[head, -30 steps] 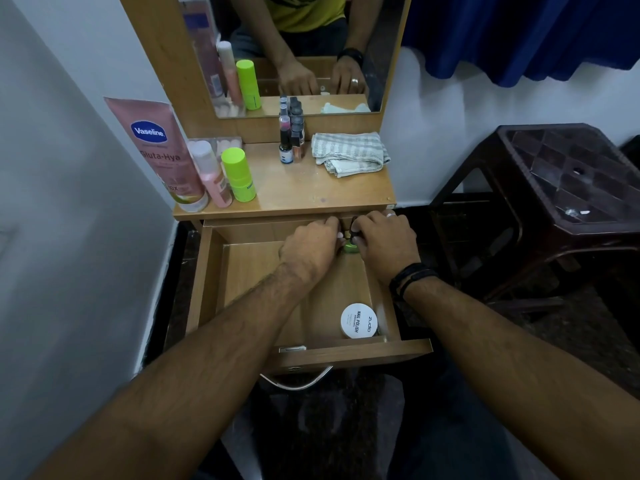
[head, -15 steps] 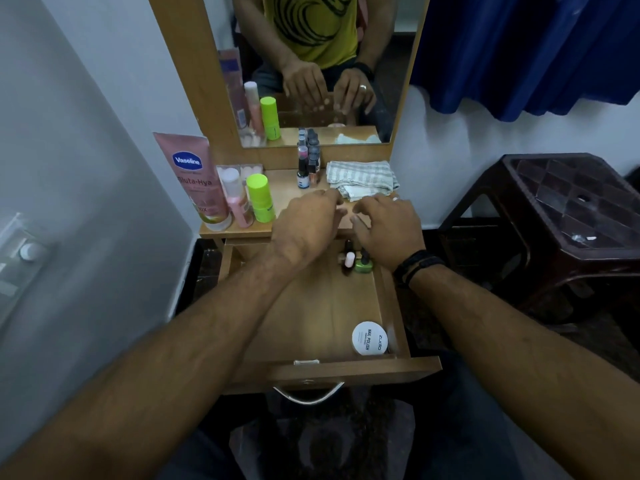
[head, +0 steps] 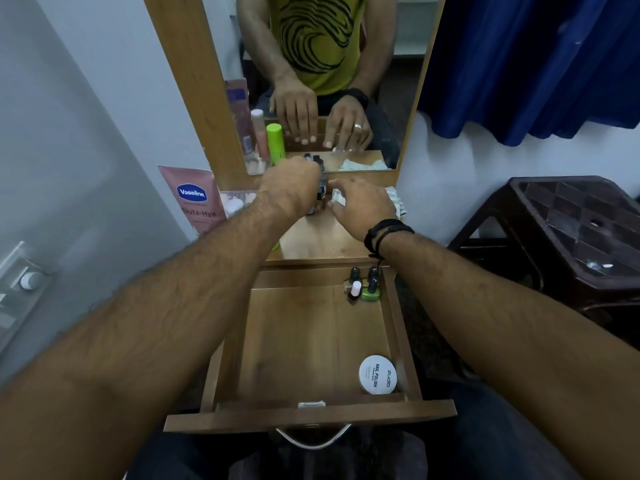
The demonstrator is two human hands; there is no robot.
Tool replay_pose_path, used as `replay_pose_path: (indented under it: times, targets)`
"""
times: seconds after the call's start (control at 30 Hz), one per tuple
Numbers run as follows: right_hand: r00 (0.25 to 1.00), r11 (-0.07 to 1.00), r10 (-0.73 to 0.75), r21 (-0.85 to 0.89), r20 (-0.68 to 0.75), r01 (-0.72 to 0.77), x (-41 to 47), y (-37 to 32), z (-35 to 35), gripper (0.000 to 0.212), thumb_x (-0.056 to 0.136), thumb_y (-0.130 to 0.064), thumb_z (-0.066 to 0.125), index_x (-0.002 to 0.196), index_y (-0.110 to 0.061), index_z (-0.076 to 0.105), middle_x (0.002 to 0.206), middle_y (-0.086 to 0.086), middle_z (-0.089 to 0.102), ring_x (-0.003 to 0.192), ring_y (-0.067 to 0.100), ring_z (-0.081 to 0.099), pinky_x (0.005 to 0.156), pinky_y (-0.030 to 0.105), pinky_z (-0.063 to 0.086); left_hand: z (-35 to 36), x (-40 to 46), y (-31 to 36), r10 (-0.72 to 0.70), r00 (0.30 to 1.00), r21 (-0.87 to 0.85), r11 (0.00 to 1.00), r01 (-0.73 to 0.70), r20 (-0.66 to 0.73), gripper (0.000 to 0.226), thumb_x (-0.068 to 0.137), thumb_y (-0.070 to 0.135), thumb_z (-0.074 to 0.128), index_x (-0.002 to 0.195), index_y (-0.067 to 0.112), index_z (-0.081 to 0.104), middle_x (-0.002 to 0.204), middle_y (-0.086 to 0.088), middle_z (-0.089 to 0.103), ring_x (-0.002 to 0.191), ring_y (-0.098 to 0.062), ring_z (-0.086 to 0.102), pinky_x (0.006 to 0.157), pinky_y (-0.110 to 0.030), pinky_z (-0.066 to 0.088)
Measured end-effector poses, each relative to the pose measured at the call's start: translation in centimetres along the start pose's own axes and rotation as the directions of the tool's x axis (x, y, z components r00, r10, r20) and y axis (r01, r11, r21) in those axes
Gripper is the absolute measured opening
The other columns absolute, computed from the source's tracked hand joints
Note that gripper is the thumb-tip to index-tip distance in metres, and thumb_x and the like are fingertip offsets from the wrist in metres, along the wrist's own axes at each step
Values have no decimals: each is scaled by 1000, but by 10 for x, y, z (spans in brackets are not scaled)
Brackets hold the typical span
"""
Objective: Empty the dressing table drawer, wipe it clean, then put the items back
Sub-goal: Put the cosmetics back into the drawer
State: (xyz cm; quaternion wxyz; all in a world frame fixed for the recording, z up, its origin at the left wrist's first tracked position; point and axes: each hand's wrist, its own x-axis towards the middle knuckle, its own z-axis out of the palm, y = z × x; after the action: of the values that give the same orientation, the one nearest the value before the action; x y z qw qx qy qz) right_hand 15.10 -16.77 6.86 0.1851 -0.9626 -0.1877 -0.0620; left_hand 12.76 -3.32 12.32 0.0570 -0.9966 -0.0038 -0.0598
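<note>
while four nail polish bottles (head: 362, 287) and a white tub (head: 378, 374) already sat in the drawer (head: 311, 341), the refilling step ran on: left hand (head: 292, 188) curled around the tabletop bottles (head: 320, 188), right hand (head: 360, 202) spread open and empty beside them, wanting a firm lift next.

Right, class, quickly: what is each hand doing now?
Left hand: reaching the small bottles; grip cannot be told.
Right hand: open, over the folded cloth.
</note>
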Motion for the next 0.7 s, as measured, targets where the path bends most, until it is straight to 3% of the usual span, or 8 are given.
replay_pose_path:
  times: [0.1, 0.27, 0.4, 0.7]
  targets:
    - [1000, 999, -23, -31, 6, 23, 4, -2, 3, 41, 95, -36, 53, 136, -29, 56, 124, 4, 62, 113, 28, 59, 96, 45, 47, 10, 7, -3, 4, 999, 6, 1000, -4, 41, 22, 91, 6, 59, 111, 10, 67, 89, -8, 47, 83, -32, 55, 66, -40, 45]
    - [999, 999, -36, -26, 14, 36, 10, -4, 13, 41, 95, -39, 50, 136, -36, 55, 121, 3, 62, 111, 30, 59, 92, 48, 49, 22, 14, -6, -5, 999, -19, 1000, 6, 51, 19, 91, 13, 61, 108, 13, 69, 87, -8, 48, 79, -30, 49, 68, -44, 52]
    - [999, 998, -33, -44, 26, 34, 13, -4, 19, 39, 95, -42, 48, 134, -39, 56, 114, 2, 61, 106, 30, 59, 88, 50, 50, 25, 16, -9, -12, 998, -58, 998, 15, 53, 18, 90, 15, 64, 107, 12, 69, 97, -11, 57, 92, -35, 62, 76, -49, 57]
    - [997, 998, -59, -38, -56, 57, 18, -5, 24, 21, 91, -35, 61, 106, -21, 65, 106, 0, 61, 97, 24, 59, 85, 45, 51, 26, 15, -13, -1, 999, -57, 998, 4, 51, 25, 90, 16, 65, 114, 14, 69, 110, -13, 64, 99, -35, 64, 71, -39, 49]
